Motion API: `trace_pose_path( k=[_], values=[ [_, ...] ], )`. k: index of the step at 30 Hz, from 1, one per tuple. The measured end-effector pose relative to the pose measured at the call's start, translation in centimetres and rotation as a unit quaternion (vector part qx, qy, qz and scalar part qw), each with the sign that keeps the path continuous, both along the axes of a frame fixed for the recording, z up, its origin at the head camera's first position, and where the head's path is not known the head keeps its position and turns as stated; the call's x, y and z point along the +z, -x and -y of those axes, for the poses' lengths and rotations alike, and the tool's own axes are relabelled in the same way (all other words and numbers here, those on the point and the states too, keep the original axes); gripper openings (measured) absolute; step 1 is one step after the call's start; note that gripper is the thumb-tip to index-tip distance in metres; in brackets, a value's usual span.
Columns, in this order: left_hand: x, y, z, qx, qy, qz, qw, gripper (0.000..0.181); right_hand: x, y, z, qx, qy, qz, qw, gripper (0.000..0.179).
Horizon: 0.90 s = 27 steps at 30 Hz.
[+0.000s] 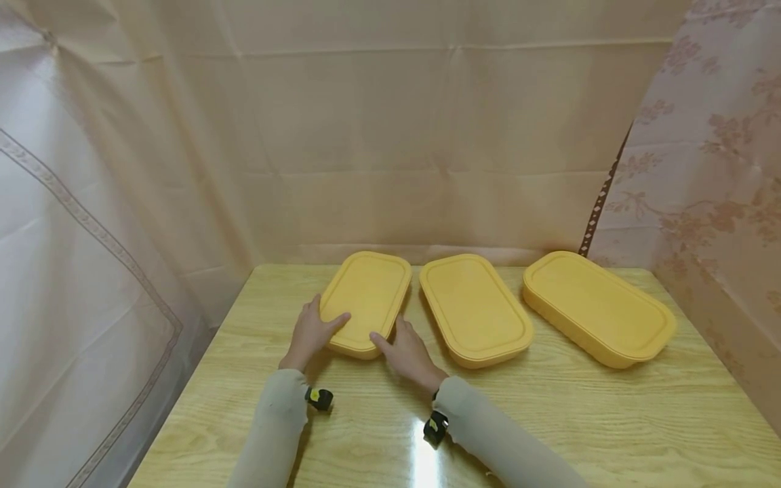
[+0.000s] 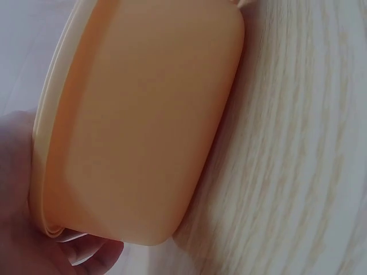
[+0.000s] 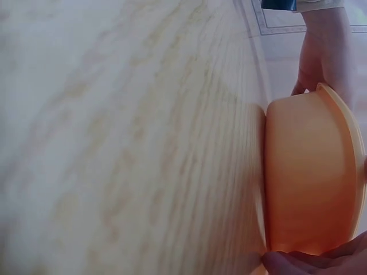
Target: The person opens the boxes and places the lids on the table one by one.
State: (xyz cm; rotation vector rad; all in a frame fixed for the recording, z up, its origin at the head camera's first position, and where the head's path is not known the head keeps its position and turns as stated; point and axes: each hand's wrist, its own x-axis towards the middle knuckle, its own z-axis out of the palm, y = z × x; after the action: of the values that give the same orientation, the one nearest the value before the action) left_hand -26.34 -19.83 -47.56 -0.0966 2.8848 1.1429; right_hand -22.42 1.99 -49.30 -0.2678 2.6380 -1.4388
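Three yellow lidded boxes are on the table. Both hands hold the leftmost yellow box [image 1: 368,291] near its front end. My left hand [image 1: 310,333] has its thumb over the lid and its fingers down the left side; in the left wrist view, those fingers [image 2: 97,258] curl below the lid's rim. From the other side my right hand [image 1: 407,352] grips the front right corner, thumb on the lid's edge. In the right wrist view, the box's wall [image 3: 309,172] stands against the tabletop, with right fingertips [image 3: 281,263] low beside it.
A middle yellow box [image 1: 476,308] lies just right of the held one, and a right yellow box [image 1: 598,305] sits farther over, slanted. All are on a wood-grain table [image 1: 378,420]. Beige cloth [image 1: 427,149] hangs behind the table, with patterned cloth [image 1: 714,203] at the right.
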Motion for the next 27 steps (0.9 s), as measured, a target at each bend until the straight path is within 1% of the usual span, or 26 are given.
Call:
trace_pose_path(
  k=[5, 14, 19, 25, 27],
  values=[
    [0.03, 0.08, -0.04, -0.001, -0.010, 0.004, 0.9999, 0.102, -0.07, 0.04, 0.01, -0.001, 0.010, 0.001, 0.9999, 0.092],
    [-0.26, 0.27, -0.05, 0.007, -0.023, -0.001, 0.9997, 0.101, 0.50, 0.21, 0.18, -0.007, 0.036, -0.018, 0.9992, 0.068],
    [-0.41, 0.25, 0.02, 0.013, -0.028, 0.001, 0.9995, 0.101, 0.58, 0.22, 0.34, -0.012, 0.047, -0.016, 0.9987, 0.062],
    [-0.26, 0.14, -0.01, 0.013, -0.025, -0.007, 0.9996, 0.100, 0.31, 0.41, 0.50, -0.011, 0.089, -0.031, 0.9954, 0.044],
    [-0.15, 0.08, -0.09, 0.015, -0.023, -0.012, 0.9996, 0.099, 0.27, 0.49, 0.55, -0.008, 0.107, -0.037, 0.9936, 0.041]
  ],
)
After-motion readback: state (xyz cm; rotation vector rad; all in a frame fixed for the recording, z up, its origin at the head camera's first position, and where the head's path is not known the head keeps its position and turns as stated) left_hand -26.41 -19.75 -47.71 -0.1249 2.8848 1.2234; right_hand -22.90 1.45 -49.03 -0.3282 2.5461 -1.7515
